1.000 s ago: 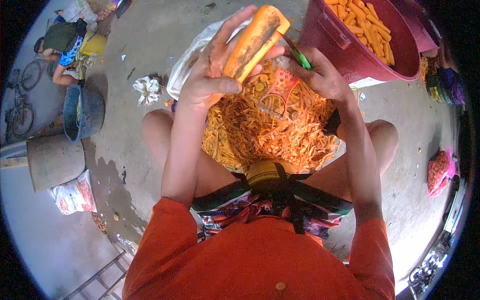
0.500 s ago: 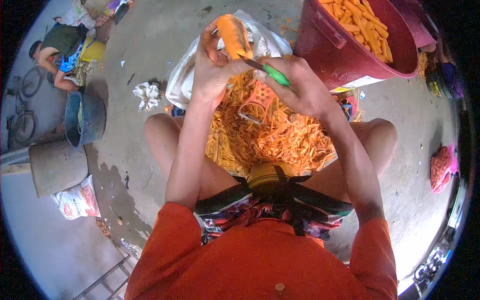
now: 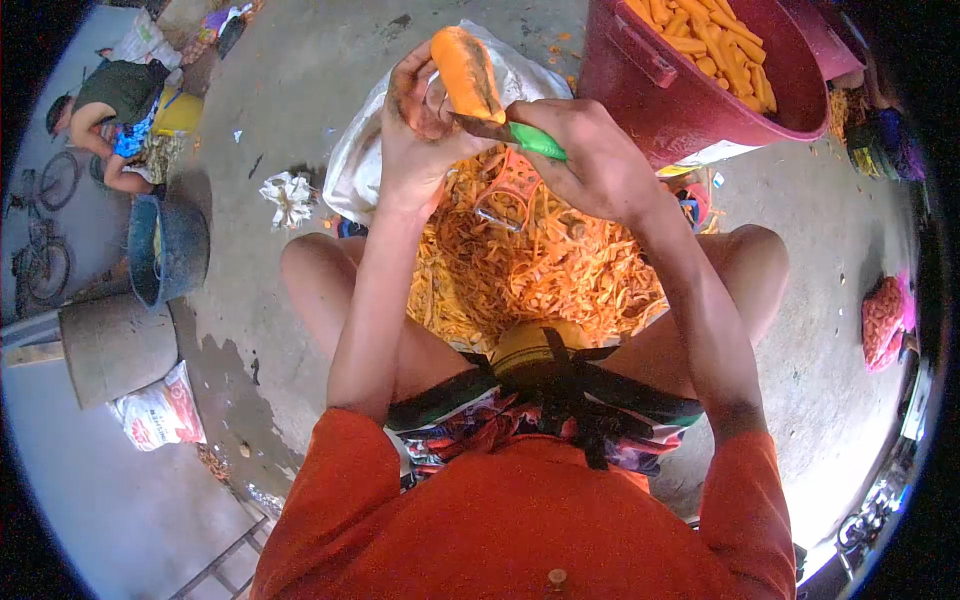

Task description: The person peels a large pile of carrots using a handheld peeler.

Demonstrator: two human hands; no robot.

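An orange carrot (image 3: 467, 72) with a dark streak down its side is held up in my left hand (image 3: 422, 125). My right hand (image 3: 590, 155) grips a knife by its green handle (image 3: 538, 141), and the dark blade lies at the carrot's lower end. Below both hands, a heap of orange peelings (image 3: 540, 265) spreads between my legs on a white sack (image 3: 352, 165). An orange plastic item with holes (image 3: 512, 188) rests on the peelings under my right hand.
A big red tub (image 3: 690, 110) of peeled carrots (image 3: 715, 45) stands at the upper right. A blue-grey tub (image 3: 170, 250) is at the left, near another person (image 3: 105, 105) bending down. Crumpled white scraps (image 3: 289, 198) lie on the floor. A red net bag (image 3: 882, 322) is far right.
The knife and my right hand have shifted slightly left and down against the carrot. The carrot has tilted slightly, and the whole view has shifted a little.
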